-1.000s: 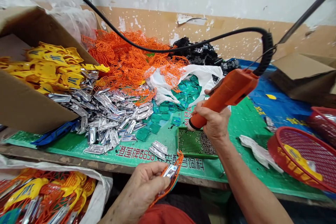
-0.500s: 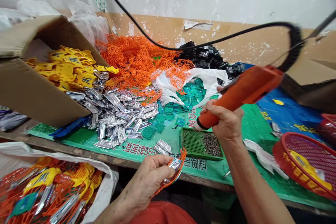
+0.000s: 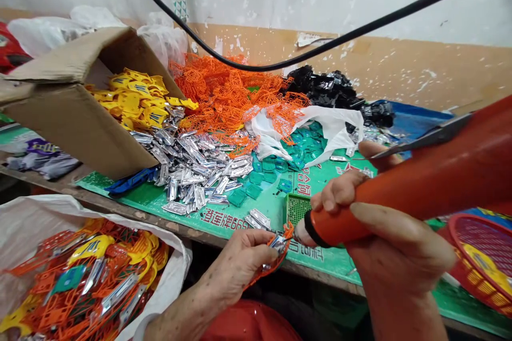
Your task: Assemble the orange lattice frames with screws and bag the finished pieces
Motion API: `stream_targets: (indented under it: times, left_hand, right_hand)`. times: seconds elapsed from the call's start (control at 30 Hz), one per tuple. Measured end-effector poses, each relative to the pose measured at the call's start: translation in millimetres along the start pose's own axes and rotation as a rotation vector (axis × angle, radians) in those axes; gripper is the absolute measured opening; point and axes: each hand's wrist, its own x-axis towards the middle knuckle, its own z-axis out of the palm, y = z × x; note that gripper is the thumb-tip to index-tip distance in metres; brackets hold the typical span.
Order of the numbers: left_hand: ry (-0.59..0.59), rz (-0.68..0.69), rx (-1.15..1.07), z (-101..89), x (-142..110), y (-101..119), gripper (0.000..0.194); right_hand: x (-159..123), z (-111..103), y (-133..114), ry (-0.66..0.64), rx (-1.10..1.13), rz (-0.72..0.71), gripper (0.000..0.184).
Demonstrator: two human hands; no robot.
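Observation:
My left hand (image 3: 236, 258) pinches an orange plastic frame (image 3: 288, 230) with a shiny silver metal plate (image 3: 279, 244) against it, near the table's front edge. Wrapped around an orange electric screwdriver (image 3: 424, 181) is my right hand (image 3: 388, 234). The tool slants down to the left, its tip at or very near the frame's right end; I cannot tell whether they touch. Behind the tip lies a green screw tray (image 3: 296, 206), partly hidden by the screwdriver and hand. A few loose silver plates (image 3: 258, 218) rest just beyond my left hand.
Silver plates (image 3: 196, 170), orange frames (image 3: 224, 90), teal pieces (image 3: 308, 144) and black parts (image 3: 324, 88) lie heaped behind. A tilted carton (image 3: 92, 128) holds yellow parts (image 3: 138, 98). A white sack (image 3: 176, 266) stands front left, a red basket (image 3: 460, 256) right. A black cable (image 3: 280, 66) hangs across.
My right hand has brought the screwdriver down and closer, its tip now at the frame in my left hand. The view has shifted, so the table things sit farther right.

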Motion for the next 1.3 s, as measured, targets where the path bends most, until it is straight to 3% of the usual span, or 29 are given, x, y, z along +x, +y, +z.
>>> stream_targets:
  times: [0.37,0.77,1.1,1.3]
  left_hand:
    - [-0.019,0.005,-0.012,0.4,-1.7,2.1,0.009]
    - [-0.029,-0.009,-0.021,-0.9,-0.5,0.5,0.011]
    - [-0.015,-0.012,0.002,1.9,-1.9,1.5,0.013]
    - [-0.006,-0.005,-0.037,3.7,-1.5,-1.4,0.015]
  right_hand:
    - [-0.4,8.4,6.4,0.038,-0.019,0.031,0.037]
    - [-0.5,6.4,9.4,-0.021,-0.101,0.007,0.024]
    - [-4.2,6.8,9.5,-0.014,-0.147,0.002,0.025]
    - [-4.7,7.9,9.9,0.018,-0.15,0.026,0.041]
